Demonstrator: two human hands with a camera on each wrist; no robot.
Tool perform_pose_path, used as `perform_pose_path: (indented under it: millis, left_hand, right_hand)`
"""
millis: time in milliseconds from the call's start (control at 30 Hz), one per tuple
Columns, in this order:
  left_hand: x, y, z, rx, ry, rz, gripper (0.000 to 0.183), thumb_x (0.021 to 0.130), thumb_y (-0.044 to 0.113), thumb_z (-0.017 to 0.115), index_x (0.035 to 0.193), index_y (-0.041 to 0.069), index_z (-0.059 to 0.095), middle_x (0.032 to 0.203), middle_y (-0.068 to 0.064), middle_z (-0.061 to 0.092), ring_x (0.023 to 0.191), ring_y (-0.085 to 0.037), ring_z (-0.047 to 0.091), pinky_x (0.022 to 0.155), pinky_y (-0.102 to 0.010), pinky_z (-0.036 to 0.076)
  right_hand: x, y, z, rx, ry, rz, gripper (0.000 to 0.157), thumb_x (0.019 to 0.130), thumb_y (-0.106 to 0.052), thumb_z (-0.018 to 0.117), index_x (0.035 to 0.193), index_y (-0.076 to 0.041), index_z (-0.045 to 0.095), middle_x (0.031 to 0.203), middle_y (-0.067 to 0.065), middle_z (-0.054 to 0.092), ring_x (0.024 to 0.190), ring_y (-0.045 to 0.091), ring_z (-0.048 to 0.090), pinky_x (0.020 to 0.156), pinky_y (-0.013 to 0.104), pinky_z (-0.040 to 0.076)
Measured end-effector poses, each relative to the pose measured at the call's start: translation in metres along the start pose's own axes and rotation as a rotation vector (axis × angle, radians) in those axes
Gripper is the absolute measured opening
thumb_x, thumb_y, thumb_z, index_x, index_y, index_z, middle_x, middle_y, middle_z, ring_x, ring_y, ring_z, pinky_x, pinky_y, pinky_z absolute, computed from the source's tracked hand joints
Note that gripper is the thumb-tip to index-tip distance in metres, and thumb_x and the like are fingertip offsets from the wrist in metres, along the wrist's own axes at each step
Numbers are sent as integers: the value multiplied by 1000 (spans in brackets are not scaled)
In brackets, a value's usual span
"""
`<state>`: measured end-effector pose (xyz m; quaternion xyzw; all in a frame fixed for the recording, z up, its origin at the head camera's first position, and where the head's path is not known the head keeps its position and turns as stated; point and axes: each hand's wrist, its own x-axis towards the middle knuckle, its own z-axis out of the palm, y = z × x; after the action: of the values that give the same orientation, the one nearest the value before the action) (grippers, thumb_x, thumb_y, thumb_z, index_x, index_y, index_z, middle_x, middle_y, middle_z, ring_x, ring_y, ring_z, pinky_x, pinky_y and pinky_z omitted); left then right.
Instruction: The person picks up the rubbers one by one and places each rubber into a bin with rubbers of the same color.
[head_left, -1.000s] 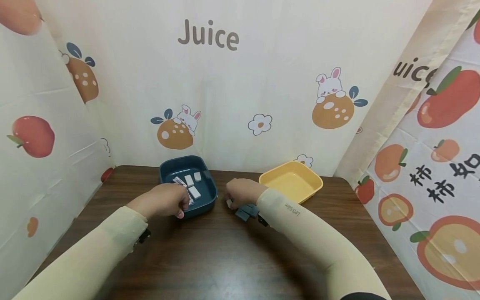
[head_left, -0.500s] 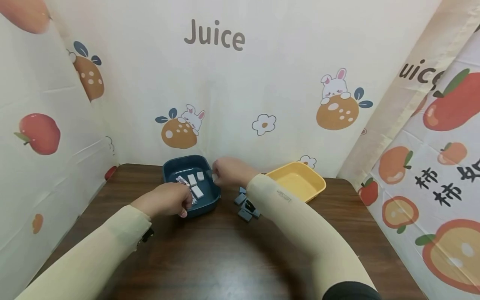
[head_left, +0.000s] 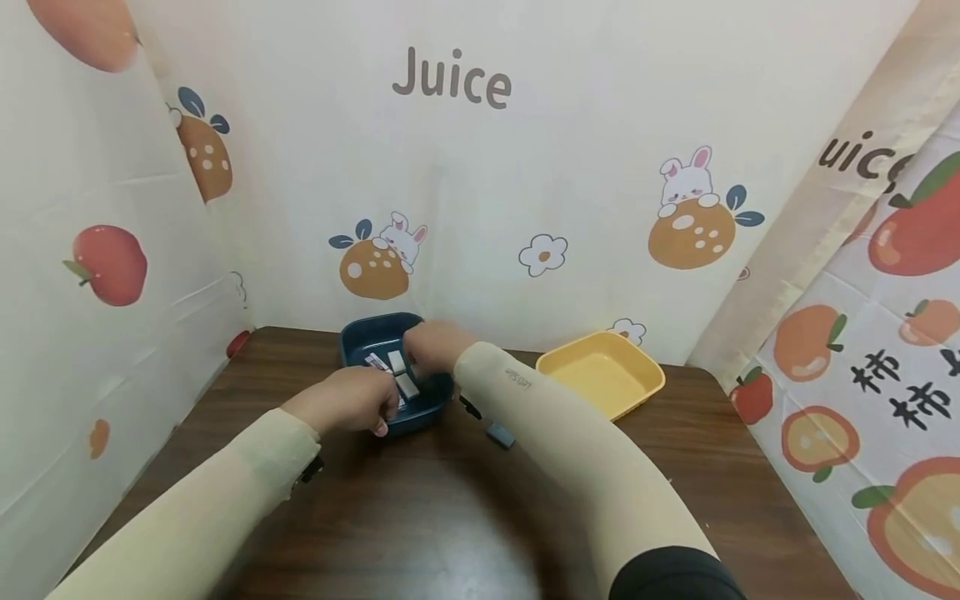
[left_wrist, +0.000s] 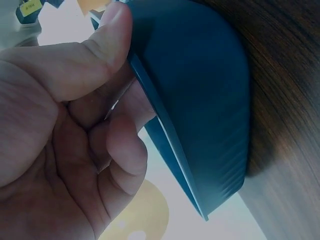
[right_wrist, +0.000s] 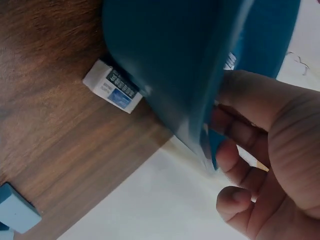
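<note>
A dark blue plastic tray (head_left: 429,418) sits on the table with several white erasers (head_left: 407,386) inside it, one in a printed sleeve. My left hand (head_left: 351,400) grips the tray's near left rim; in the left wrist view its thumb lies on the outer wall and its fingers curl inside. Over the tray's right side, my right hand (head_left: 437,346) reaches in past the rim, blurred in the head view. Its fingertips are hidden behind the tray wall (right_wrist: 160,65), so whatever they hold cannot be seen. A sleeved eraser (right_wrist: 115,87) lies on the table against the tray's outside.
Blue-grey blocks (head_left: 500,434) lie on the table partly behind my right forearm. A yellow tray (head_left: 637,392) stands at the back right. Printed curtains (head_left: 480,183) hang close around the table's back and sides.
My right hand has moved left from beside the blue-grey blocks, carrying a small whitish piece on the way, and is now inside the blue tray. The left hand keeps its grip on the rim.
</note>
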<state>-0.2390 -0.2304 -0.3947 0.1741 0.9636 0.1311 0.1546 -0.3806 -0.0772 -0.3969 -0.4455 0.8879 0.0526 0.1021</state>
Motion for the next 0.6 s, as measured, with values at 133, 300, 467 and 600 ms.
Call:
perform_pose_path:
  millis: [133, 300, 467, 600]
  left_hand:
    - [1, 1, -1, -1, 9, 12, 14, 92, 15, 96, 89, 21, 83, 84, 6, 74, 81, -17, 64, 81, -41, 62]
    - [2, 3, -2, -8, 0, 18, 13, 93, 14, 95, 90, 19, 84, 83, 5, 73, 80, -17, 64, 80, -40, 61]
    - [3, 3, -2, 2, -2, 4, 13, 93, 14, 95, 91, 19, 83, 85, 5, 73, 80, -17, 64, 80, -40, 61]
    - [3, 1, -1, 8, -4, -11, 13, 92, 15, 96, 93, 19, 83, 85, 5, 74, 81, -18, 64, 82, -41, 62]
  right_hand:
    - [9, 2, 6, -21, -27, 0, 2, 103, -19, 81, 103, -17, 80, 87, -4, 76, 77, 15, 72, 73, 27, 60]
    - [10, 3, 8, 3, -28, 31, 17, 102, -23, 87, 115, -15, 81, 98, -2, 79, 84, 16, 72, 80, 28, 62]
    - [0, 8, 1, 79, 10, 59, 21, 104, -24, 84, 122, -14, 81, 113, 0, 80, 94, 16, 72, 91, 32, 64]
    - [-11, 21, -2, 199, 82, 109, 11, 109, -21, 76, 113, -13, 82, 103, 1, 79, 91, 18, 72, 87, 32, 63]
